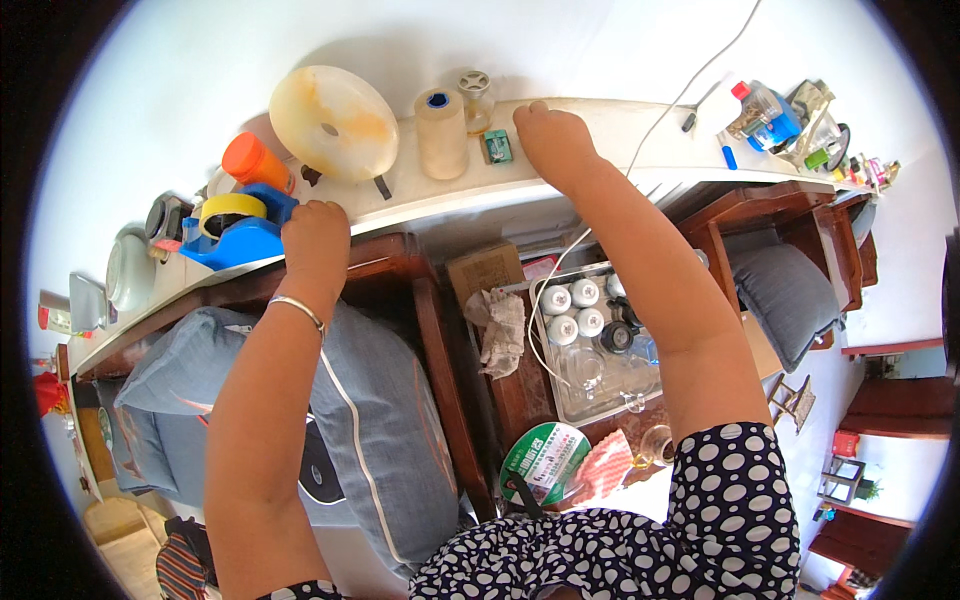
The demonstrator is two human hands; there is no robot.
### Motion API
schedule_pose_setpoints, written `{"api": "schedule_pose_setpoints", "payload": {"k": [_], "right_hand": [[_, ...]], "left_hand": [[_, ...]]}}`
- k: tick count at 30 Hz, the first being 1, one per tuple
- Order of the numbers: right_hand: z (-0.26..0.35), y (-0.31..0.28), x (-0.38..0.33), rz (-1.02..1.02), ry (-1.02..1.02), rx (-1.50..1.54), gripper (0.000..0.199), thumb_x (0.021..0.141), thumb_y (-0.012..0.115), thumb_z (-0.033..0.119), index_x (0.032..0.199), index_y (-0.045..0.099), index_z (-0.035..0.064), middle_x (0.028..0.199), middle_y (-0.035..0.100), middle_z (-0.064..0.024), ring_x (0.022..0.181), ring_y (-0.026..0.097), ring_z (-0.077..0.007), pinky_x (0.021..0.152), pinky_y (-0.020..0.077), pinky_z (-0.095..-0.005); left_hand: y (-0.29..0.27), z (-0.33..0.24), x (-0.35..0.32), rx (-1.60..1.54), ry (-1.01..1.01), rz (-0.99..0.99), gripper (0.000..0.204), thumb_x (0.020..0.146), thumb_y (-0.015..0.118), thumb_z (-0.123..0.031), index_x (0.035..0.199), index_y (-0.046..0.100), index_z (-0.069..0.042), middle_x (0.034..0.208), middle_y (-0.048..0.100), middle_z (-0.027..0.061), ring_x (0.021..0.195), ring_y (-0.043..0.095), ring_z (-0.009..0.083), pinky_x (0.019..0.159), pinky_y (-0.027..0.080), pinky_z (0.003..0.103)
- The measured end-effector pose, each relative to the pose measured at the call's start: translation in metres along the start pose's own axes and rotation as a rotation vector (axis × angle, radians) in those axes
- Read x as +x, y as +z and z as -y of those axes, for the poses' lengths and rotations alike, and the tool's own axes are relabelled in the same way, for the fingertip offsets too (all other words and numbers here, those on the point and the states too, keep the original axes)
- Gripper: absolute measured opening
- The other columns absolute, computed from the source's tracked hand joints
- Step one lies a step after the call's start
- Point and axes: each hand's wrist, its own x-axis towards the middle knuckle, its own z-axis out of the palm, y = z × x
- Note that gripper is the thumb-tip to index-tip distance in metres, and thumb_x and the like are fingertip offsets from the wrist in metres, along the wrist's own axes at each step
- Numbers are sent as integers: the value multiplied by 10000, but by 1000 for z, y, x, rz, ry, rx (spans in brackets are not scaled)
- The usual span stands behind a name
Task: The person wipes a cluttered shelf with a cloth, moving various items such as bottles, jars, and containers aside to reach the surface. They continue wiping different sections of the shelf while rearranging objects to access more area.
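Note:
My left hand (317,238) is closed at the right end of a blue tape dispenser (236,243) on the narrow white shelf. A yellow-rimmed roll of tape (232,214) sits in the dispenser. My right hand (555,146) is closed over the shelf farther right, its fingertips turned away, so what they hold, if anything, is hidden. Just left of it lies a small green box (497,147), with a lidded glass jar (476,101) behind. A cream cone of thread (441,134) and a round, pale stone-like disc (334,123) stand between my hands.
An orange canister (257,162) stands behind the dispenser. Bottles (768,117) and a blue marker cap (728,153) are at the shelf's right. A white cable (650,135) crosses the shelf edge. Below are a tray of cups (562,411), a round fan (548,462) and grey cushions (385,420).

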Motion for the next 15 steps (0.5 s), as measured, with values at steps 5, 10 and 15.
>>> {"api": "schedule_pose_setpoints", "payload": {"k": [5,10,15], "right_hand": [[-26,14,13,-47,239,373,125,811,604,127,855,597,11,840,645,-155,753,632,-281,652,504,-361],[-34,18,-10,-116,255,726,237,815,649,238,831,603,5,840,638,-149,747,607,-301,679,480,-367],[-20,14,-9,-160,71,273,156,829,601,193,881,566,50,881,601,-130,809,622,-293,695,496,-394]], "left_hand": [[-3,-1,2,-9,-13,-6,93,807,557,-114,836,639,-81,843,624,71,832,630,211,631,545,306],[-6,-1,2,-23,-35,32,86,801,565,-100,849,630,-70,859,624,85,833,633,221,638,551,316],[0,-3,3,14,-26,-2,92,798,571,-118,842,645,-86,846,625,67,815,628,199,602,542,298]]}}
